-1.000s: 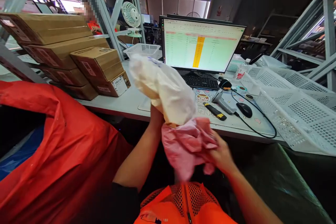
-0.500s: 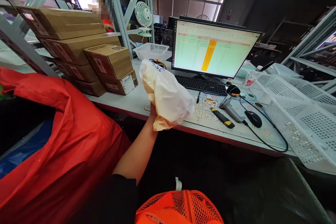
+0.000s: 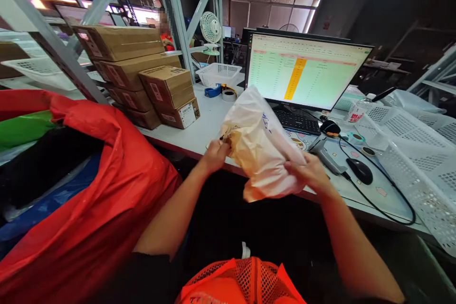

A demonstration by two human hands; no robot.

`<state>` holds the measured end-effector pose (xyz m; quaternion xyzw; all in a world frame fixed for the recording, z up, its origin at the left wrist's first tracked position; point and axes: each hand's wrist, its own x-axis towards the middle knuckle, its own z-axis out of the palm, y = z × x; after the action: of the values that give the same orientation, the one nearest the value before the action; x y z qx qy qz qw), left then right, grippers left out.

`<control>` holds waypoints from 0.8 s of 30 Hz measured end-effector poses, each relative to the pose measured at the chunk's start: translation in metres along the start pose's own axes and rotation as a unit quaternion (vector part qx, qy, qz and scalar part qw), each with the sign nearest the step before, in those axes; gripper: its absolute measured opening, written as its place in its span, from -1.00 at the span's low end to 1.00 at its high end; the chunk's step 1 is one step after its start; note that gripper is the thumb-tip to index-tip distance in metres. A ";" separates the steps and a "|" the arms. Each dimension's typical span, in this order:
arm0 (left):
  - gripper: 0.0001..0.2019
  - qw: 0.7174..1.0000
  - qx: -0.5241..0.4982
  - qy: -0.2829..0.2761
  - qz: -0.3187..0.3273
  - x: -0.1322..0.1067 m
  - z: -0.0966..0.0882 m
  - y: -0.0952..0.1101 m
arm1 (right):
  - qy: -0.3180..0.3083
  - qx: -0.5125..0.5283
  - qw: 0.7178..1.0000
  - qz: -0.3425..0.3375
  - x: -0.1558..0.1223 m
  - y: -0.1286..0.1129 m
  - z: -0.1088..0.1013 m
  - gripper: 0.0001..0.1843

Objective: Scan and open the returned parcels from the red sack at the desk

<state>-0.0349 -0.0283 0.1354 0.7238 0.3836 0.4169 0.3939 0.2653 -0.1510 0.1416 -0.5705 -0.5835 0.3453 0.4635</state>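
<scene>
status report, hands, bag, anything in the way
Left hand and right hand both gripping white bag. Bag held up at desk's near edge, crumpled. Grey scanner close beyond right hand, possible snag.

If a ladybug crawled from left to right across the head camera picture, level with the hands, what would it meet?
Red sack → left hand → white bag → right hand → black mouse → white basket at the right edge.
</scene>
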 end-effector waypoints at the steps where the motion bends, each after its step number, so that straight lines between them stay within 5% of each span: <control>1: -0.65 1.000 -0.009 -0.009 -0.016 0.006 -0.017 0.002 | 0.019 -0.009 1.000 0.003 0.003 0.004 -0.013 -0.29; 3: -0.72 0.995 -0.059 -0.040 -0.070 0.019 -0.040 0.005 | 0.026 -0.018 0.999 0.009 0.016 0.011 -0.038 -0.30; 5: -0.77 0.986 -0.109 -0.057 -0.111 0.032 -0.044 0.005 | 0.019 -0.037 0.999 0.005 0.041 0.017 -0.056 -0.31; 8: -0.84 0.974 -0.151 -0.070 -0.155 0.038 -0.018 -0.004 | 0.110 -0.130 0.985 -0.027 0.084 0.022 -0.067 -0.33; 12: -0.82 0.969 -0.156 -0.039 -0.188 0.009 0.030 -0.027 | 0.252 -0.303 0.914 -0.102 0.100 0.034 -0.054 -0.39; 15: -0.72 0.968 -0.137 -0.030 -0.208 -0.021 0.045 -0.045 | 0.171 -0.351 0.914 -0.112 0.072 0.053 -0.021 -0.43; 19: -0.66 0.971 -0.087 -0.025 -0.221 -0.045 0.040 -0.058 | 0.037 -0.420 0.899 -0.121 0.030 0.080 0.019 -0.47; 24: -0.81 0.975 -0.049 0.011 -0.218 -0.064 0.015 -0.059 | 0.024 -0.467 0.880 -0.089 0.019 0.092 0.018 -0.50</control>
<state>-0.0579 -0.0649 0.0589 0.5981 0.5154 0.3472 0.5060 0.2813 -0.1195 0.0528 -0.6744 -0.7141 -0.0237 0.1863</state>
